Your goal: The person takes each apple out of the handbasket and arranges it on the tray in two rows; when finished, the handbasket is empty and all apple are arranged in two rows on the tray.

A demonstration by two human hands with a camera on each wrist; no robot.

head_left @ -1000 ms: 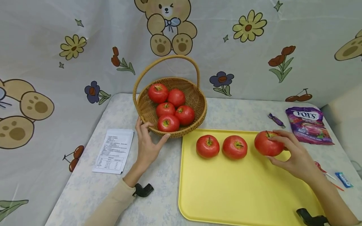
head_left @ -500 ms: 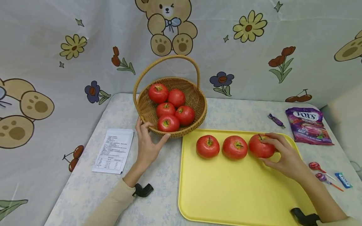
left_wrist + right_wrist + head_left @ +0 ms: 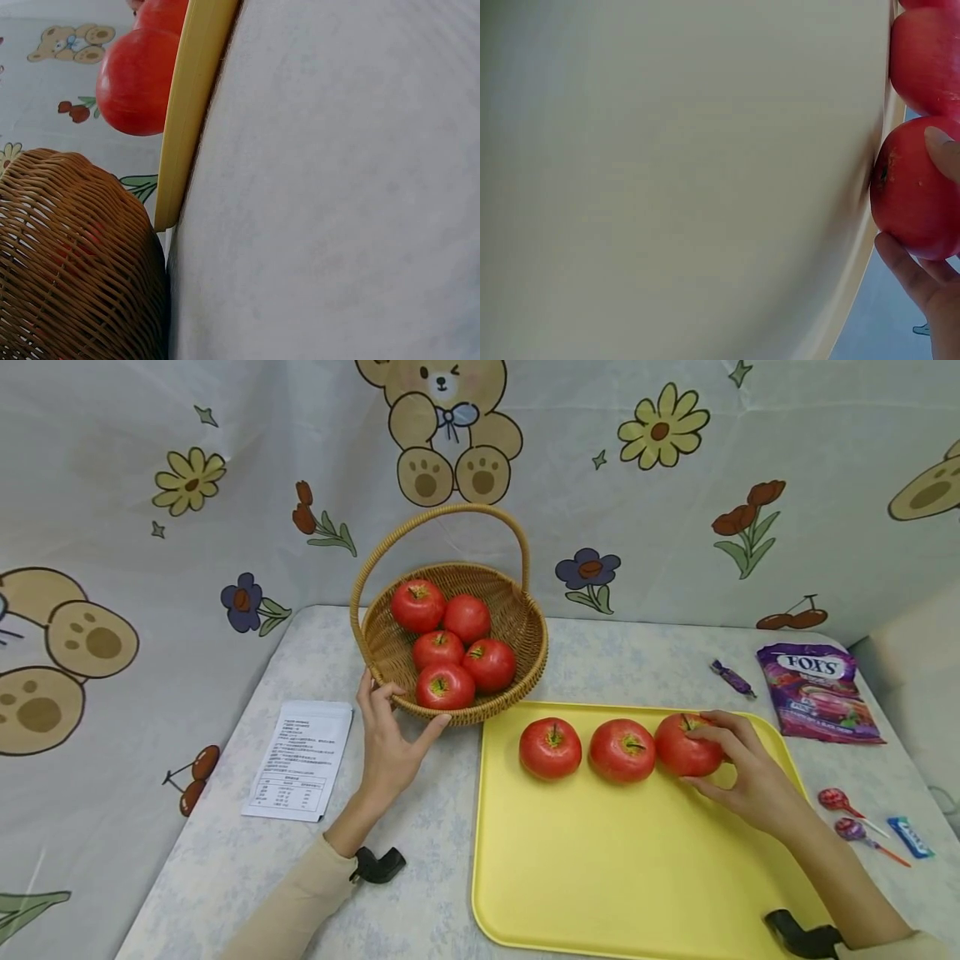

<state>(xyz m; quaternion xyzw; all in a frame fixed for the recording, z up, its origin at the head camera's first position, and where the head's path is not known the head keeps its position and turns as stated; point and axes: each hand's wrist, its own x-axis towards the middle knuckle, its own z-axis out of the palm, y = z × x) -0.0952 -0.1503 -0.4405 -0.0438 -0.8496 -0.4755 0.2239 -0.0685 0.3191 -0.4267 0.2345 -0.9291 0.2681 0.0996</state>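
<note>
My right hand grips a red apple at the back right of the yellow tray. In the right wrist view, the thumb and fingers lie around that apple, which sits at the tray's surface. Two more apples stand in a row to its left, a middle apple and a left apple. My left hand holds the front left rim of a wicker basket, with the thumb along the outside. Several red apples lie in the basket. The left wrist view shows the basket's woven side but no fingers.
A white printed packet lies left of my left hand. Beyond the tray's right edge are a purple candy bag, a wrapped candy, two lollipops and a small blue packet. A patterned cloth hangs behind the table.
My right hand has moved left and slightly down with the apple, bringing it beside the middle apple on the tray. The lollipops came into fuller view. My left hand stays on the basket rim.
</note>
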